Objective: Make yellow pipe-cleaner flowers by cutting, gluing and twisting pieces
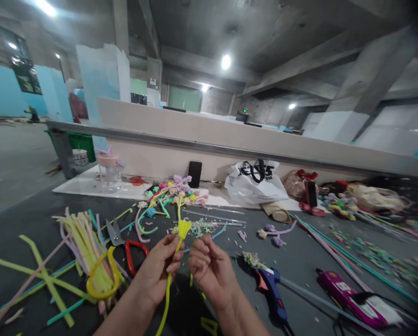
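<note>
My left hand (pixel 160 268) pinches a bright yellow pipe cleaner (pixel 167 291) just below its folded, tufted head (pixel 184 229). The long tail of that pipe cleaner hangs down past my wrist. Close beside it, my right hand (pixel 209 266) is closed, thumb against the curled fingers. A bit of yellow shows under these fingers, but what they hold is hidden. Left of my hands lie scissors (pixel 115 233) with a red and a yellow handle loop, against a bundle of pipe cleaners (pixel 85 242). Behind my hands is a pile of small pipe-cleaner flowers (pixel 181 186).
To the right lie a blue glue gun (pixel 274 291), a purple device (pixel 352 298) and a purple flower stem (pixel 277 233). Fuzzy scraps (pixel 202 227) litter the dark tabletop. At the back stand a plastic cup (pixel 110 172), a black phone (pixel 195 174) and a white bag (pixel 254 182).
</note>
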`<state>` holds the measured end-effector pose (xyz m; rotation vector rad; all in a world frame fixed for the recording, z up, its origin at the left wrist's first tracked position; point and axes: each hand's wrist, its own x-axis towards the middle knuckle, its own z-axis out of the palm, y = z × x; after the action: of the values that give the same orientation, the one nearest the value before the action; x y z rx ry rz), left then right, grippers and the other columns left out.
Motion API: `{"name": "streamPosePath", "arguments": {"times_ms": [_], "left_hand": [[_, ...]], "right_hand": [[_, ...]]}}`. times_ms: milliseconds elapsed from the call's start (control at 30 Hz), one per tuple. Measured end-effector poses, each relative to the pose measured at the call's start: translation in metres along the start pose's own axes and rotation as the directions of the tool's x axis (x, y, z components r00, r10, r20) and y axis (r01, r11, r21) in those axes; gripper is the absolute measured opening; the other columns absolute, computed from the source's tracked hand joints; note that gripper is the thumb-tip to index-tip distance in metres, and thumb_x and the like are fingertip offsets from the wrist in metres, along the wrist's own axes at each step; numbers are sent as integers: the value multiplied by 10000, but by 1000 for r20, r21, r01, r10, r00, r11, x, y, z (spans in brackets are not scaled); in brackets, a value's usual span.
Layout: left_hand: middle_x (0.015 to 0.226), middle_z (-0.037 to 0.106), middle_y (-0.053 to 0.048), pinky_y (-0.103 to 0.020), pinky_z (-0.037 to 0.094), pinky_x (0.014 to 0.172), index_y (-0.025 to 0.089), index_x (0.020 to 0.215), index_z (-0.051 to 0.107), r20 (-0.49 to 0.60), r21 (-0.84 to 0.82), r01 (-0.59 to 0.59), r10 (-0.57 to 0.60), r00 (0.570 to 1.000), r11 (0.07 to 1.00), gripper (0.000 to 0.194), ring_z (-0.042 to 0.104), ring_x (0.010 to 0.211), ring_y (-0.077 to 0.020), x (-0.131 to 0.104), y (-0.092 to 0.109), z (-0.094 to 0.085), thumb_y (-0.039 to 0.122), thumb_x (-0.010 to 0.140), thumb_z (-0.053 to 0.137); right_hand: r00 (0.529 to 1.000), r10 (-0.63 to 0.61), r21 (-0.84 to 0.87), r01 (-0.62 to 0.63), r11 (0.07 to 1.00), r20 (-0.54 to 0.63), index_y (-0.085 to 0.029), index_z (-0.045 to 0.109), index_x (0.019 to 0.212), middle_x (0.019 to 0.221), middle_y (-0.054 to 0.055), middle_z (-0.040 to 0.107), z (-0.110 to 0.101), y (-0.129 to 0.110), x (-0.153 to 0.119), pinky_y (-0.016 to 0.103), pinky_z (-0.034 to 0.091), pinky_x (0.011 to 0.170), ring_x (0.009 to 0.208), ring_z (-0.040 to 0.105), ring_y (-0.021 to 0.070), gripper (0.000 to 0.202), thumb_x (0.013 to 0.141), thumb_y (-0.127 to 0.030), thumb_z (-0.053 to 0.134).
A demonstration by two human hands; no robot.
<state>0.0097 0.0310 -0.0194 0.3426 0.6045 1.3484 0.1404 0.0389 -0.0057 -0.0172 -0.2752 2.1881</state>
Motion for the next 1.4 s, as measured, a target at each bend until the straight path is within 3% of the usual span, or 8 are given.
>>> {"name": "streamPosePath", "arguments": {"times_ms": [367, 600, 733, 933, 1100, 1200, 1300, 1400], "left_hand": [[660, 440, 28, -43, 191, 242, 133, 761, 477, 24, -11, 47, -47, 999, 999, 94, 280, 341, 34, -8, -1, 7, 122, 846, 440], [656, 468, 8, -43, 215, 226, 119, 779, 472, -129, -156, 135, -156, 979, 978, 205, 268, 300, 39, -10, 0, 15, 88, 889, 301], [600, 435, 35, -55, 205, 207, 131, 794, 459, -186, -190, 150, -186, 965, 970, 202, 235, 266, 32, -7, -1, 16, 89, 893, 288], [562, 388, 56, -60, 244, 218, 123, 820, 461, -124, -182, 163, -187, 974, 970, 156, 263, 268, 23, -3, -5, 3, 130, 894, 324], [587, 404, 48, -46, 236, 220, 134, 770, 455, -93, -169, 158, -175, 980, 973, 176, 254, 275, 33, -3, -4, 2, 134, 894, 329], [620, 421, 35, -46, 233, 223, 134, 762, 455, -91, -162, 150, -166, 982, 975, 204, 267, 286, 36, -3, -2, 3, 140, 901, 305], [660, 437, 22, -41, 220, 229, 134, 749, 457, -104, -131, 131, -145, 984, 983, 202, 282, 306, 41, -1, -3, 4, 142, 897, 319], [698, 462, 5, -34, 216, 244, 133, 745, 468, -128, -58, 76, -82, 988, 995, 171, 299, 332, 42, -1, -4, 7, 121, 878, 362]], "right_hand": [[1000, -7, 248, 14, 969, -30, -126, 506, 910, 490, -111, 395, -13, -7, -3, 107, 336, 416, 392, 388, 22, 73, 866, -89, 462], [967, -202, 121, 222, 967, -158, -173, 567, 829, 465, -117, 410, -5, -13, -12, 88, 296, 406, 371, 360, 3, 156, 864, -68, 456], [944, -262, 36, 275, 961, -203, -187, 587, 904, 455, -125, 408, -6, -16, -13, 86, 276, 393, 369, 344, 4, 163, 835, -65, 504], [948, -203, 241, 262, 935, -244, -148, 571, 980, 441, -134, 432, -7, -18, -14, 45, 302, 387, 353, 384, -18, 202, 841, -30, 484], [968, -149, 322, 209, 923, -200, -153, 557, 752, 490, -101, 426, -4, -18, -10, 70, 353, 425, 394, 408, 0, 153, 836, -41, 495], [978, -92, 246, 137, 959, -184, -154, 525, 686, 601, -62, 479, -9, -16, -6, 116, 393, 517, 483, 434, 17, 150, 738, -64, 632], [975, -64, 56, 78, 995, -215, -156, 520, 637, 516, -78, 407, -16, -11, -4, 167, 367, 505, 421, 332, 33, 179, 736, -209, 660], [936, -165, -250, 87, 964, -310, -170, 469, 539, 418, -94, 298, -22, -6, -5, 209, 327, 484, 390, 238, 56, 350, 770, -404, 587]]}}
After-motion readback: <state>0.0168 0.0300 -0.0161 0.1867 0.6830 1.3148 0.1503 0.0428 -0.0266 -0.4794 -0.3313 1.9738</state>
